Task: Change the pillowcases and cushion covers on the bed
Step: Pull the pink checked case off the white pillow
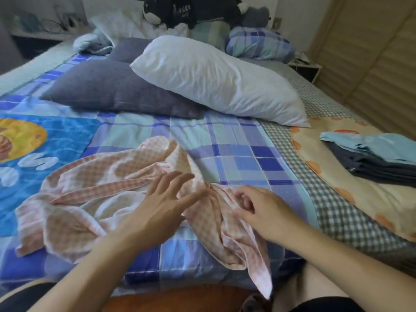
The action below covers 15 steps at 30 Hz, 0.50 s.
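A crumpled pink checked pillowcase (90,199) lies on the blue plaid bedspread (236,149) right in front of me. My left hand (162,206) hovers over its middle with fingers spread and straight. My right hand (258,208) pinches a fold of the same pink fabric, fingers curled. Beyond them a bare white pillow (216,79) leans across a grey-blue pillow (117,88). A second grey-blue cushion (128,49) lies further back.
Folded light-blue and dark-navy covers (378,156) are stacked on a cream orange-dotted sheet (360,199) at the right. A plaid-covered pillow (258,43), a plush toy (193,10) and bunched bedding sit at the headboard. A wooden wardrobe (371,64) flanks the right side.
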Each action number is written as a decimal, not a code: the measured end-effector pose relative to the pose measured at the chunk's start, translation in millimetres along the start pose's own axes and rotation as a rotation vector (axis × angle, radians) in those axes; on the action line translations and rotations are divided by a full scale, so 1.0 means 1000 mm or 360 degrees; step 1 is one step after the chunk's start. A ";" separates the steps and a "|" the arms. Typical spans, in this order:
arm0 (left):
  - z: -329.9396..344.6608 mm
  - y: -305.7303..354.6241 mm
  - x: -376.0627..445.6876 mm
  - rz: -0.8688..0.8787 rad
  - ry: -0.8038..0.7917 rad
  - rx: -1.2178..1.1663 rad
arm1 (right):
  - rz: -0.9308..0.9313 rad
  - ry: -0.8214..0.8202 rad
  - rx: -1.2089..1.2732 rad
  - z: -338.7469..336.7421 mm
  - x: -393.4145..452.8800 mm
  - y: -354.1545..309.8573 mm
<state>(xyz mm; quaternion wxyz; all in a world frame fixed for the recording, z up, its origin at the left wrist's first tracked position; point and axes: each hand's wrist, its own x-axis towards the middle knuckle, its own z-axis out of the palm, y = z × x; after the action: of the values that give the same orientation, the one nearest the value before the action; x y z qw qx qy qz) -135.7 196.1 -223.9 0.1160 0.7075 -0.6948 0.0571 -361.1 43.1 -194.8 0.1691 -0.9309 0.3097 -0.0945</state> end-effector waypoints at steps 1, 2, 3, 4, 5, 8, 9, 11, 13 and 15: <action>0.000 0.003 0.003 0.0036 0.0006 0.0000 | -0.0001 0.0057 -0.0025 -0.002 0.003 -0.002; 0.000 0.006 0.005 0.0079 0.0040 0.0001 | -0.0029 0.0147 -0.0062 -0.005 0.006 -0.004; 0.001 0.006 0.006 0.0118 0.0085 0.0000 | -0.0056 0.0255 -0.0073 -0.009 0.009 -0.003; 0.001 0.005 0.007 0.0145 0.0116 -0.0006 | -0.0050 0.0405 -0.0030 -0.016 0.011 -0.001; 0.000 0.001 0.006 0.0167 0.0127 -0.0017 | -0.0004 0.0581 0.0044 -0.027 0.013 0.002; -0.001 -0.012 -0.003 0.0204 0.0128 -0.0041 | 0.0388 0.1008 0.0072 -0.069 0.019 0.031; -0.003 -0.014 -0.006 0.0205 0.0106 -0.0060 | 0.0544 0.0971 -0.0005 -0.080 0.021 0.045; -0.004 -0.013 -0.011 0.0190 0.0047 -0.0118 | 0.0705 0.0701 -0.0163 -0.085 0.024 0.063; -0.007 -0.010 -0.011 0.0181 -0.0039 -0.0155 | 0.0522 0.0586 -0.0149 -0.074 0.027 0.052; -0.013 -0.013 -0.010 0.0150 -0.0099 -0.0189 | 0.0221 0.0430 0.0013 -0.055 0.031 0.017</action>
<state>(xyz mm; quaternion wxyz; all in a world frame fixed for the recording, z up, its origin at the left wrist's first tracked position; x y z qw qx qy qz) -121.7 209.3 -215.4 0.1332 0.6672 -0.7328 -0.0006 -361.3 -3.1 -147.9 0.1357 -0.8853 0.3930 -0.2082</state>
